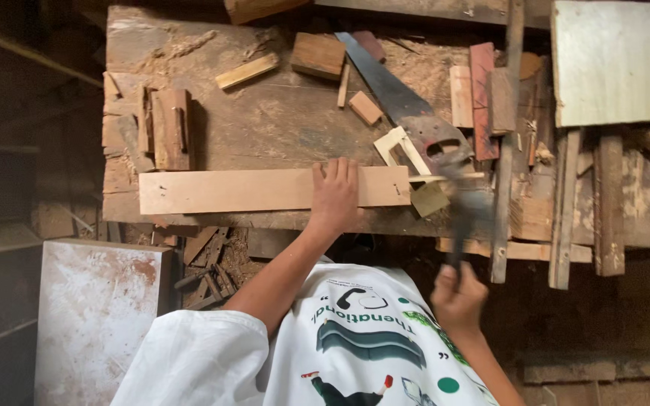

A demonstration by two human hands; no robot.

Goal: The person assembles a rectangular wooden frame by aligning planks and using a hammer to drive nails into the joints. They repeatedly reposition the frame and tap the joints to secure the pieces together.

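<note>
**Plank pinned on cluttered workbench**

Dim workshop, worn wooden bench strewn with sawdust and offcuts. Long pale plank flat along near edge of bench, clean-faced, small dark marks at both ends. Left hand pressed palm-down on plank, fingers spread flat, not curled. Right hand below bench edge, fist closed around dark handle of a motion-blurred tool, head just beside plank's right end; kind of tool unclear. Handsaw lying diagonally behind, pale wooden frame piece touching it. Small blocks scattered near, white board at far right.
</note>
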